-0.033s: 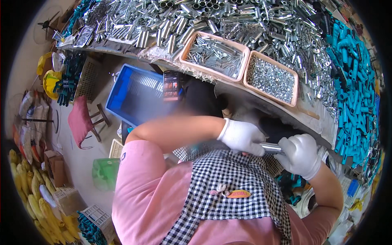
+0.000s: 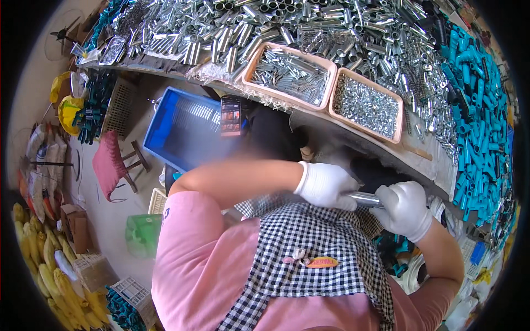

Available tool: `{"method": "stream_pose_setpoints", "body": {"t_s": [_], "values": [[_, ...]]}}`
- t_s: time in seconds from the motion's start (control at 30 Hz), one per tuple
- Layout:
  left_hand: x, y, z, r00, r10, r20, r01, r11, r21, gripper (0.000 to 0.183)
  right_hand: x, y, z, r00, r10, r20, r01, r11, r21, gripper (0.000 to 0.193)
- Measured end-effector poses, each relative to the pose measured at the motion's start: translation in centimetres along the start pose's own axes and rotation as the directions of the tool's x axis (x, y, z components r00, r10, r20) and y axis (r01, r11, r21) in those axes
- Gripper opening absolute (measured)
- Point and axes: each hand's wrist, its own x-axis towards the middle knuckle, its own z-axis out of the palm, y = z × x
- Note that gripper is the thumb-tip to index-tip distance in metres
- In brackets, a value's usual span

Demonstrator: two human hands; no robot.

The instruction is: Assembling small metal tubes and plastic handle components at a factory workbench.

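One metal tube [image 2: 365, 199], which I log just off the near edge of the desk [image 2: 429, 173], toward its right corner. Grip: gloved left hand [image 2: 329, 186] closed around one end, right hand [image 2: 406, 209] around the other.

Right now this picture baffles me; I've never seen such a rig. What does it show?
No machine here, just a person. The view comes from the left of two fisheye cameras on their head, looking down, so straight edges bend. The white-gloved left hand and right hand hold a shiny metal tube between them. On the workbench lie loose metal tubes, a tray of slim metal pieces, another tray of small metal parts and, at the right, teal tubular pieces.
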Motion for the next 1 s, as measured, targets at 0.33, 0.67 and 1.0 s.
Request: {"method": "stream_pose_setpoints", "body": {"t_s": [0.33,0.67,1.0], "values": [[-1.8,-0.1,0.7,0.989,-0.09,-0.12,0.116,0.965,0.236,0.041,1.2,0.2,2.5,0.998,0.056,0.022,-0.059,0.987,0.147,0.028],[-0.9,-7.1,0.9,0.668,0.463,0.583,0.646,0.028,-0.763,0.048,3.7,1.2,0.5,0.85,-0.514,-0.111,0.445,0.816,-0.368,0.027],[-2.0,-1.6,0.2,0.984,-0.07,-0.162,0.133,0.896,0.424,0.036,2.4,0.5,4.7,0.98,0.139,0.144,-0.177,0.937,0.3,0.026]]}}
